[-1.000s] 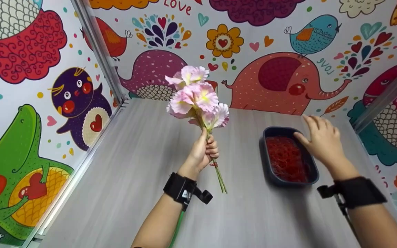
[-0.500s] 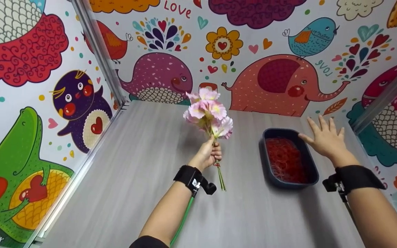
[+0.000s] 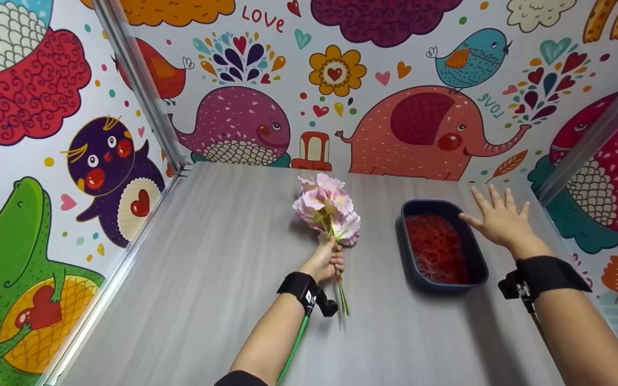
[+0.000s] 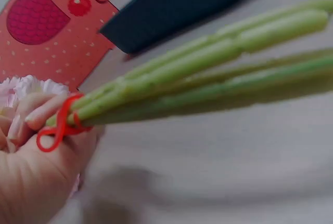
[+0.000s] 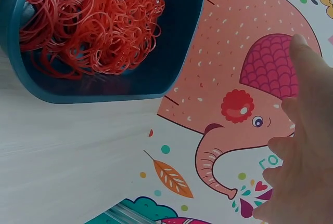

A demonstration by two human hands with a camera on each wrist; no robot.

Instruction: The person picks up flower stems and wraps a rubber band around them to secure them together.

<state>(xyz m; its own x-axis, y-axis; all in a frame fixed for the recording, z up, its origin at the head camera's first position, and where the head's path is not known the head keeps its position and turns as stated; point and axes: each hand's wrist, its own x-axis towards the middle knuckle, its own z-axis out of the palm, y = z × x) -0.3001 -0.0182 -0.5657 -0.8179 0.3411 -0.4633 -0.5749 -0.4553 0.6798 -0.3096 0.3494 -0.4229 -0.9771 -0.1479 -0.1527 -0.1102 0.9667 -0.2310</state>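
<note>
A bunch of pale pink artificial-looking flowers [image 3: 326, 203] is gripped round its stems by my left hand [image 3: 326, 261], blooms pointing away from me. In the left wrist view a red rubber band [image 4: 61, 124] is looped round the green stems [image 4: 208, 60] just beside the fingers. My right hand [image 3: 502, 222] is spread with straight fingers and holds nothing. It hovers at the right side of a dark blue bin [image 3: 478, 257]. Inside the bin lies a tangled heap of red rubber bands [image 5: 112, 24].
The grey tabletop [image 3: 223, 279] is bounded by printed cartoon panels at the back [image 3: 405, 134] and left [image 3: 121, 187]. Metal corner posts [image 3: 142, 80] stand where the panels meet. A green cable [image 3: 294, 348] runs along the left forearm.
My left hand has lowered the flower bunch toward the tabletop, slightly nearer to me. The right hand's fingers have spread and straightened beside the bin. The head view has shifted a little.
</note>
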